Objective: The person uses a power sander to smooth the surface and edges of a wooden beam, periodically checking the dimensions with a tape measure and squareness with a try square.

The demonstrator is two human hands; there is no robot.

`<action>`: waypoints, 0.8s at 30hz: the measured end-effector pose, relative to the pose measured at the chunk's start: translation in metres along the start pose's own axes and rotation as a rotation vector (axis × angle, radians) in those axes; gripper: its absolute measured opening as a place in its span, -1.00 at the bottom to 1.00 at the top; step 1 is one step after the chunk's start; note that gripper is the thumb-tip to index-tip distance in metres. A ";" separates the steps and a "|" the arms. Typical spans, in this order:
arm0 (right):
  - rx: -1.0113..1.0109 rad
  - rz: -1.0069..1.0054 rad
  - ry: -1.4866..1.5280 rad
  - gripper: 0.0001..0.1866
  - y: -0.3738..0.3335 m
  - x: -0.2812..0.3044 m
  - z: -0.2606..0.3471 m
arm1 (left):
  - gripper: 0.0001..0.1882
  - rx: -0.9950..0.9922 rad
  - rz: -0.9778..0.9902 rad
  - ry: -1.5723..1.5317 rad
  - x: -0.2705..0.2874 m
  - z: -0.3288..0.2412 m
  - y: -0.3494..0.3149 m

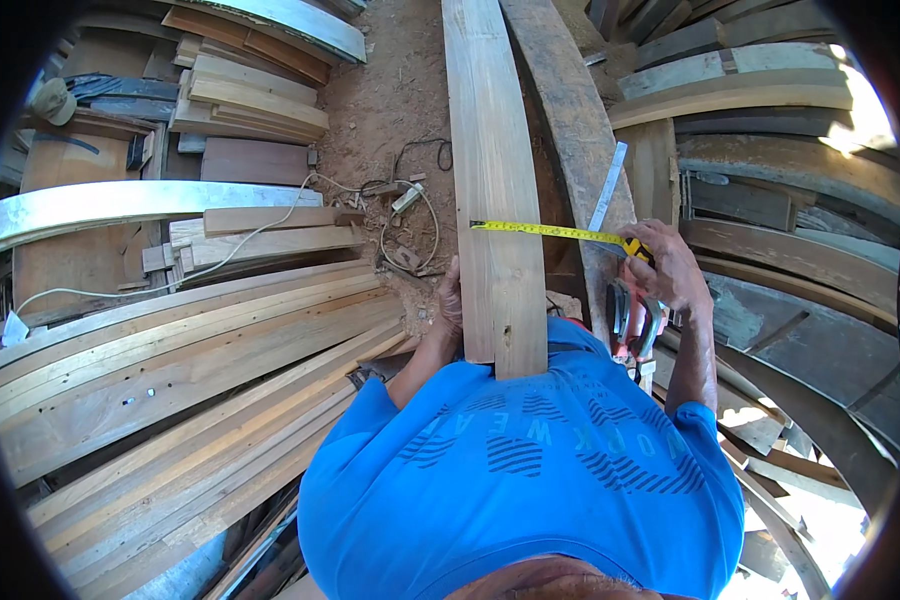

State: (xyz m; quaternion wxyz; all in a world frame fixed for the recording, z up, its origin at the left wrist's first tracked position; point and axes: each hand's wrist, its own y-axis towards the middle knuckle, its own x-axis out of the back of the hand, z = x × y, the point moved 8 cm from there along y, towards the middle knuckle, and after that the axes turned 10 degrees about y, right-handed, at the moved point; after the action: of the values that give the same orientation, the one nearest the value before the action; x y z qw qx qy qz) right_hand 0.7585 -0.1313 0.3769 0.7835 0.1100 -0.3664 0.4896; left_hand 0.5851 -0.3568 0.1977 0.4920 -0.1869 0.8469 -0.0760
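A long pale wooden plank (497, 150) stretches away from my body, its near end stepped and close to my shirt. Against its left edge is my left hand (450, 302), gripping the side, with part of the fingers hidden by the wood. My right hand (672, 268) is closed around a yellow and black tape measure (634, 250) to the right of the plank. The yellow tape blade (545, 230) is drawn out across the plank's width, its tip by the left edge. Near the right hand, a metal ruler or square's blade (608, 187) lies on a weathered beam (570, 100).
Boards lie stacked on the left (200, 350), with more timber (760, 155) on the right. A white cable with a power socket block (407, 197) runs over the dirt floor (370, 110). Below my right hand sits a red and black tool (630, 325), partly hidden.
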 end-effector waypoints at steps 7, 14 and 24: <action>0.036 -0.060 0.027 -0.55 0.000 0.004 0.004 | 0.10 0.087 0.295 -0.229 -0.065 0.008 0.000; -0.004 -0.141 0.085 -0.49 -0.013 0.007 -0.021 | 0.27 0.247 0.436 -0.434 -0.100 0.012 -0.011; -0.826 -0.663 0.186 -0.23 -0.214 -0.030 -0.250 | 0.18 0.241 0.392 -0.382 -0.076 0.028 0.009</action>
State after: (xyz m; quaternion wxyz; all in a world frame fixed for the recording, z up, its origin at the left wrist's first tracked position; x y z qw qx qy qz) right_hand 1.0486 -0.1255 0.2198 0.9033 -0.1413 -0.4032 0.0387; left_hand 0.6410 -0.3170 0.2422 0.6663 0.0290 0.7438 -0.0431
